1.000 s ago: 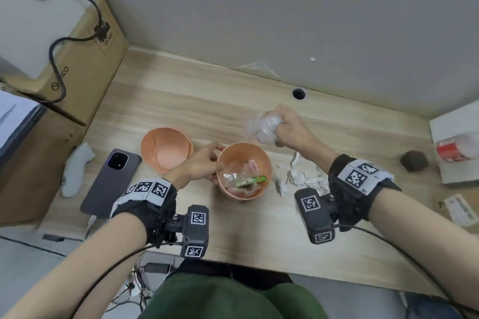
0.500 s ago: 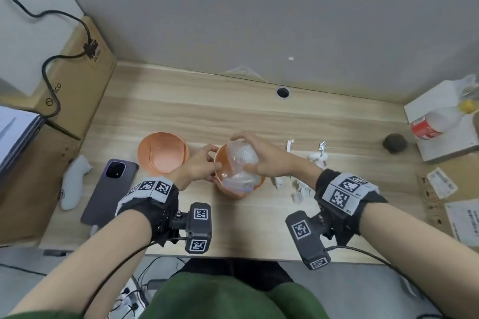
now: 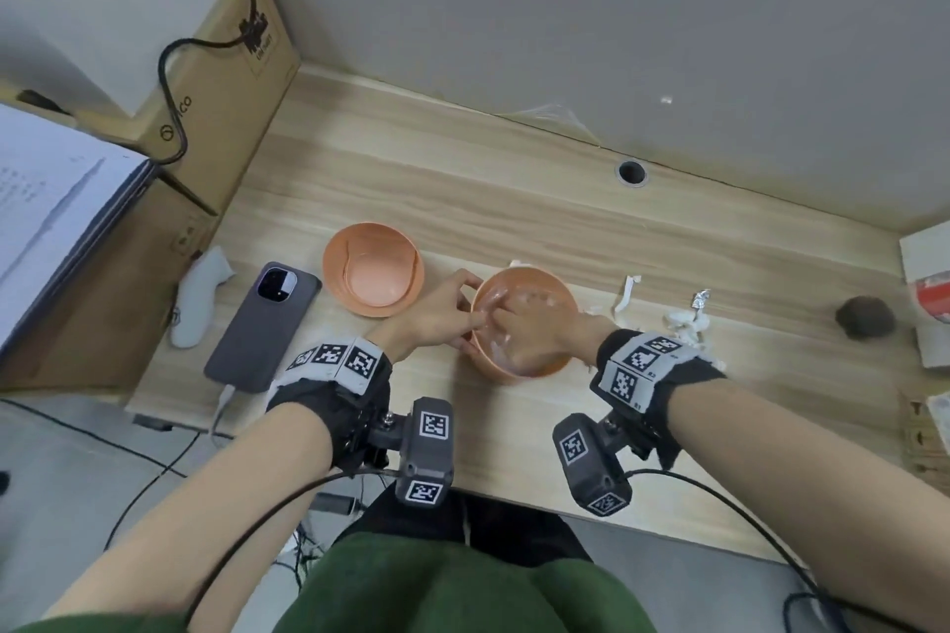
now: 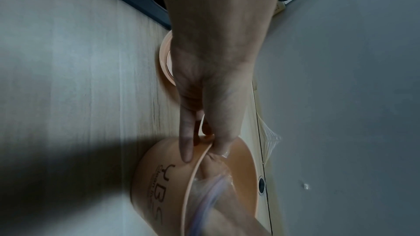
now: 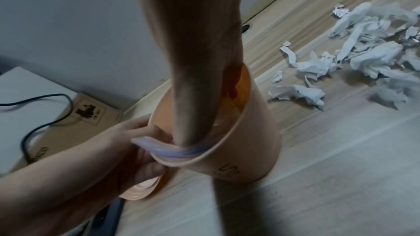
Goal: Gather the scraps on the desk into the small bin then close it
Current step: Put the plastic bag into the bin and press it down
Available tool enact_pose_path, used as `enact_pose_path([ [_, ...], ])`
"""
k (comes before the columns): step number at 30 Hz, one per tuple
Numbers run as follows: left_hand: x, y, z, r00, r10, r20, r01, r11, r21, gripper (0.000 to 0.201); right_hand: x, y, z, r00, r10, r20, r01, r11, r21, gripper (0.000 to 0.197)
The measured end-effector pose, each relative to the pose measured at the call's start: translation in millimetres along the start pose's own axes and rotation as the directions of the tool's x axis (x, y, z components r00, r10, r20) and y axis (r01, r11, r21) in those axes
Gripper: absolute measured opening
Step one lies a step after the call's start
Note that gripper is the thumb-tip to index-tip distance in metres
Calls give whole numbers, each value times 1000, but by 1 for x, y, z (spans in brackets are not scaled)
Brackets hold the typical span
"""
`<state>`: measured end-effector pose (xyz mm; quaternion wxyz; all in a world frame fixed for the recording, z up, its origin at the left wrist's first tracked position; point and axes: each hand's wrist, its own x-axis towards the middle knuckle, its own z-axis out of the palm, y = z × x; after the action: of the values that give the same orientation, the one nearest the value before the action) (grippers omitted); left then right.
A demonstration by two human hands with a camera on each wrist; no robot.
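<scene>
Both hands are at the small bin (image 3: pixel 519 370), which stands on the desk (image 3: pixel 514 221). Left hand (image 3: pixel 437 319) pinches its near-left rim, thumb inside, fingers outside. Right hand (image 3: pixel 534 329) is plunged into the bin on clear plastic (image 5: pixel 172 148); its fingers are hidden, so grip unclear. White paper scraps (image 5: pixel 372 55) lie just right, the lid (image 3: pixel 373 269) left.

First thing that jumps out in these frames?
Both hands meet at the orange bin mid-desk: the right hand is pushed down inside it while the left hand pinches its rim. Next, the torn paper scraps lying on the desk right of the bin, and the bin's lid lying off to its left.
</scene>
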<state>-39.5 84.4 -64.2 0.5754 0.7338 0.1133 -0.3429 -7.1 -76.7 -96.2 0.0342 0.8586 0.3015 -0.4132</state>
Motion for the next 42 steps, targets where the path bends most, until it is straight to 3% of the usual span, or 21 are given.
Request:
enact_pose_path([
  [3, -2, 1, 0, 1000, -6, 5, 6, 1000, -9, 45, 8, 1, 0, 987, -4, 160, 9, 1000, -25, 81],
  [7, -2, 1, 0, 1000, -7, -7, 7, 1000, -16, 46, 8, -1, -16, 983, -6, 186, 17, 998, -54, 73],
  [13, 1, -3, -4, 999, 13, -51, -12, 1000, 5, 42, -3, -4, -32, 989, -144, -18, 145, 981, 129, 45],
  [16, 2, -4, -7, 998, 12, -65, -12, 1000, 1, 43, -19, 1, -39, 923, -284, -259, 326, 936, 136, 32],
  [18, 3, -3, -8, 997, 12, -70, -12, 1000, 7, 44, -29, 8, -38, 876, -327, -354, 378, 922, 83, 37],
  [23, 4, -1, -7, 999, 11, -48, -11, 1000, 7, 44, -33, 11, -24, 880, -180, -439, 246, 964, 98, 45],
  [25, 2, -1, -5, 999, 7, -35, -7, 1000, 13, 44, -22, 10, -18, 901, -144, -409, 182, 982, 57, 45],
  [30, -3, -4, -4, 1000, 1, -24, -1, 1000, 6, 45, 1, 1, -8, 939, -67, -336, 19, 990, -143, 17],
  [31, -3, -5, -3, 1000, 0, -27, 0, 1000, 3, 45, 2, -1, -8, 935, -81, -346, 15, 981, -191, 18],
  [34, -4, -6, -4, 999, 2, -37, -2, 1000, 4, 42, -5, -9, -9, 958, -121, -259, 45, 959, -281, 52],
  [36, -4, -6, -5, 999, 4, -35, -3, 1000, 26, 42, -17, -11, -17, 993, -78, -84, 61, 981, -185, 60],
  [39, -3, -8, -6, 999, 6, -31, -5, 999, 52, 41, -31, -7, -34, 985, -111, 129, 101, 992, 78, 61],
  [42, -3, -8, -7, 999, 10, -37, -8, 998, 60, 39, -41, -3, -43, 979, -175, 102, 155, 972, 179, 78],
])
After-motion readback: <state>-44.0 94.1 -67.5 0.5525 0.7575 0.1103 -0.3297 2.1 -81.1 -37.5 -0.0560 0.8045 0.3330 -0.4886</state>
